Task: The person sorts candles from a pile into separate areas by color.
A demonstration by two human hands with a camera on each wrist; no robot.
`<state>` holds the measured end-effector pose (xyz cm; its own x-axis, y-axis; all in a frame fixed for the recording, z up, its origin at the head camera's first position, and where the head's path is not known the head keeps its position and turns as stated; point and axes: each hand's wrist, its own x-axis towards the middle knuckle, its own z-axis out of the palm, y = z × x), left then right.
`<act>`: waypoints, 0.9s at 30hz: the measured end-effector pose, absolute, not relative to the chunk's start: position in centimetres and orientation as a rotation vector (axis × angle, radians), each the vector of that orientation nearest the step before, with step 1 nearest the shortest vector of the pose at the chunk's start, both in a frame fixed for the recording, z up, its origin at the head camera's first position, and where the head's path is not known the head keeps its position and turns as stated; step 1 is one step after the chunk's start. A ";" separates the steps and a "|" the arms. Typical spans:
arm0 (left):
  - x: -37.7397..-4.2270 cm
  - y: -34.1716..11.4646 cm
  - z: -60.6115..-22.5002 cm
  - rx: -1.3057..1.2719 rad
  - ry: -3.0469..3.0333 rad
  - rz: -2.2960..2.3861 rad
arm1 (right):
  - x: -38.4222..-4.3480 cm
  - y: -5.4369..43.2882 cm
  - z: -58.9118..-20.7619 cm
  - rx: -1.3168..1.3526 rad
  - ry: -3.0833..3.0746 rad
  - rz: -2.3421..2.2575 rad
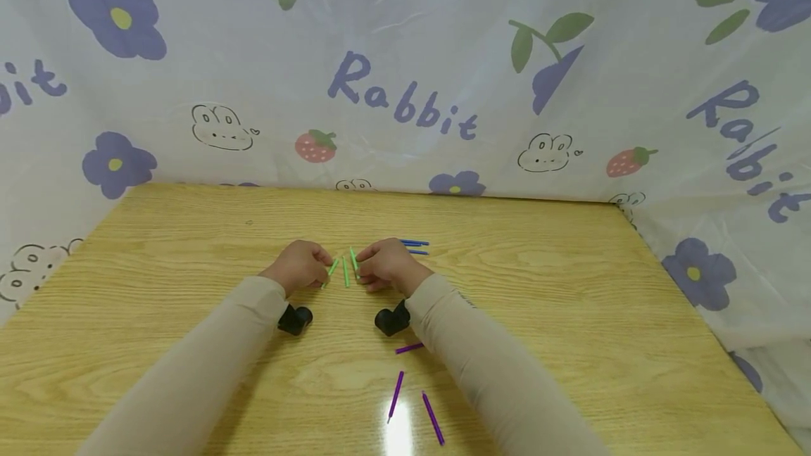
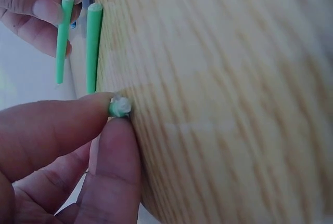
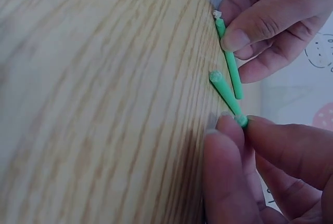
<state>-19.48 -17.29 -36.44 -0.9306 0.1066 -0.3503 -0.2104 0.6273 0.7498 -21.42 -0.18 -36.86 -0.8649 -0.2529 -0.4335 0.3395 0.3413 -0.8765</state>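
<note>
Three thin green sticks with whitish ends are close together at mid-table in the head view. My left hand pinches the left green stick between thumb and finger; its pale end faces the left wrist camera. Between the hands, the middle green stick lies on the wood, untouched. With thumb and fingertips my right hand pinches the right green stick. In the right wrist view only the round end of that stick shows between the fingers.
Several blue sticks lie just beyond my right hand, partly hidden by it. Purple sticks are scattered nearer the front, one partly under the right forearm. A patterned cloth hangs behind the wooden table.
</note>
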 end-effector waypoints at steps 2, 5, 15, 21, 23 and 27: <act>-19.4 -17.3 -36.4 -0.083 2.494 1.216 | -21.4 -0.4 -36.8 0.086 2.122 -1.554; -19.4 -17.3 -36.4 -0.078 2.492 1.230 | -21.3 -0.6 -36.7 0.114 2.138 -1.549; -19.1 -17.3 -36.3 -0.063 2.511 1.230 | -21.1 -1.2 -36.5 0.155 2.203 -1.485; -19.0 -17.2 -36.3 -0.059 2.518 1.221 | -20.9 -1.3 -36.2 0.160 2.234 -1.443; -19.0 -17.2 -36.3 -0.060 2.519 1.217 | -20.9 -1.4 -36.1 0.154 2.247 -1.431; -19.0 -17.3 -36.2 -0.053 2.527 1.199 | -20.8 -1.5 -36.0 0.133 2.278 -1.400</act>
<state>-19.02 -17.32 -36.22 -0.9406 0.1117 -0.3205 -0.1777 0.6426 0.7453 -20.82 -1.55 -35.96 -0.8894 -0.1544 -0.4302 0.3142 0.4772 -0.8207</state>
